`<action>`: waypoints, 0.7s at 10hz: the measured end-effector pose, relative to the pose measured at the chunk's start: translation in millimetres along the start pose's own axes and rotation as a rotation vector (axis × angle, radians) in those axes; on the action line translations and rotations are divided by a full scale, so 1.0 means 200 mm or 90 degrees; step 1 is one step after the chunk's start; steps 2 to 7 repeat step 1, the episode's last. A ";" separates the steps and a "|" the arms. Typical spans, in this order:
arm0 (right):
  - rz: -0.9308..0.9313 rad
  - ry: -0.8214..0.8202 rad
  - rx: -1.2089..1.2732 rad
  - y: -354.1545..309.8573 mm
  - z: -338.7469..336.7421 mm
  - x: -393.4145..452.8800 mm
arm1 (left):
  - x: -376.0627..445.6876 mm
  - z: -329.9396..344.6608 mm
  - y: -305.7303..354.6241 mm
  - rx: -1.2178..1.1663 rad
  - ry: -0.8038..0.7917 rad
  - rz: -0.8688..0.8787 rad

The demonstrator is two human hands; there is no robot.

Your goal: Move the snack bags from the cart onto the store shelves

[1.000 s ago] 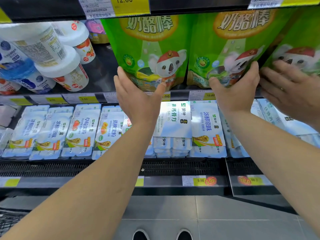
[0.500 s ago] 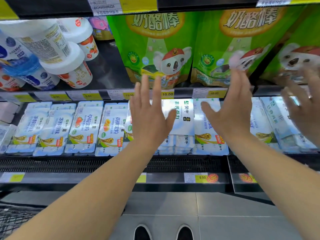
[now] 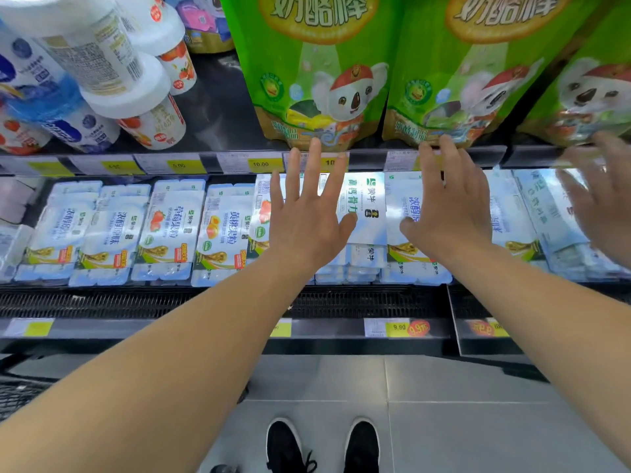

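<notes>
Your left hand [image 3: 307, 216] is raised in front of the shelves, fingers straight and spread wide, holding nothing. Your right hand [image 3: 450, 206] is raised beside it, also spread wide and empty. Neither touches a bag; both hang just below the front edge of the upper shelf [image 3: 239, 162].

Green snack bags stand upright on that upper shelf: one [image 3: 317, 70] above your left hand, a second [image 3: 467, 63] above your right hand, a third [image 3: 594, 93] at the right edge, leaning left. The first two stand just beside each other.

Another person's hand [image 3: 604, 196], blurred, is at far right below the third bag.

White yogurt bottles [image 3: 112, 70] lie stacked to the left of the bags. Yogurt multipacks [image 3: 167, 233] fill the lower shelf. A corner of the cart [image 3: 17, 394] shows at lower left. Your black shoes [image 3: 321, 445] stand on grey floor tiles.
</notes>
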State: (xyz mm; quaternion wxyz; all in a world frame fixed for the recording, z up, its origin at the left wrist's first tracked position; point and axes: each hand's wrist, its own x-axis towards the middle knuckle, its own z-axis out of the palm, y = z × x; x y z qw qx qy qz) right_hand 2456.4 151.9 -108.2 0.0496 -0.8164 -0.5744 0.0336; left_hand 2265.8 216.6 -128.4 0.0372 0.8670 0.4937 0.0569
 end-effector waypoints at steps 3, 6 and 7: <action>-0.012 -0.002 0.012 -0.01 -0.03 -0.03 | -0.02 -0.06 -0.01 -0.044 -0.026 -0.009; -0.012 -0.002 0.012 -0.01 -0.03 -0.03 | -0.02 -0.06 -0.01 -0.044 -0.026 -0.009; -0.012 -0.002 0.012 -0.01 -0.03 -0.03 | -0.02 -0.06 -0.01 -0.044 -0.026 -0.009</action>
